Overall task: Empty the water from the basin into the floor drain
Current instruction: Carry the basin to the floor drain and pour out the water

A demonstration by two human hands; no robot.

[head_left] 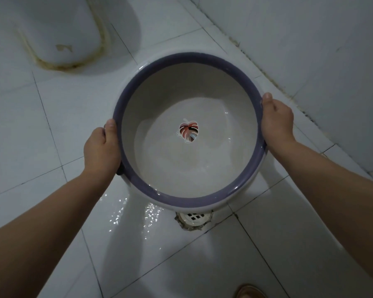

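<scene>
Head view: nearest the camera, the toe of a brown shoe (249,292) shows at the bottom edge on the white tile floor (52,136). Two bare forearms reach forward and down from the lower corners. Just beyond them the floor drain (194,217), a round metal grate set in a chipped hole in the tile, peeks out under the near edge of the basin (235,187), with a wet, glinting patch of water (125,211) on the tiles to its left. The basin is round, white with a purple rim, held above the floor over the drain, its mouth facing up toward the camera. Inside it lies a thin film of water around a leaf sticker (188,130) at the centre of the bottom. The left hand (100,150) is closed around the rim on the left side, thumb on top; the right hand (277,119) is closed around the rim on the right side, thumb on top. Farther off at upper left stands the base of a toilet (58,31), with stained sealant at its foot, and a tiled wall (321,50) rises at the upper right.
</scene>
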